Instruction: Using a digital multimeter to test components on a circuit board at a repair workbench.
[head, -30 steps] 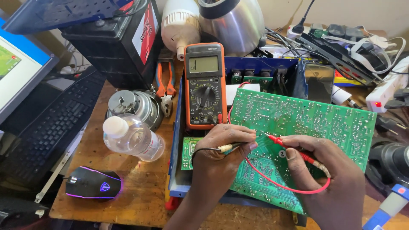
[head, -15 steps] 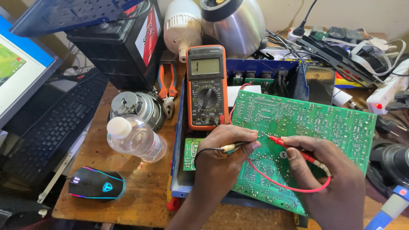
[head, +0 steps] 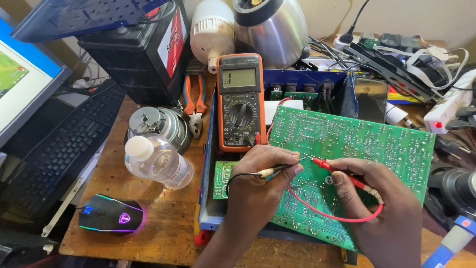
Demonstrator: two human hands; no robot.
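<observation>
A large green circuit board (head: 357,144) lies tilted across an open blue metal chassis (head: 317,79), solder side up. My left hand (head: 260,181) pinches a black test probe (head: 277,169) with its tip on the board. My right hand (head: 377,198) grips a red test probe (head: 332,167), whose tip touches the board close to the black one. A red lead (head: 327,213) loops under my right hand. An orange multimeter (head: 240,101) stands just behind my left hand, its dial and screen facing me.
A clear plastic bottle (head: 158,161), a round metal part (head: 156,124) and orange-handled pliers (head: 194,99) lie to the left. A lit mouse (head: 111,214), black keyboard (head: 59,144), monitor (head: 20,84), black battery (head: 141,49), steel vessel (head: 272,30) and tangled cables (head: 406,54) surround the board.
Both hands hold their probes in nearly the same spot on the board. The view has shifted slightly; nothing else has moved.
</observation>
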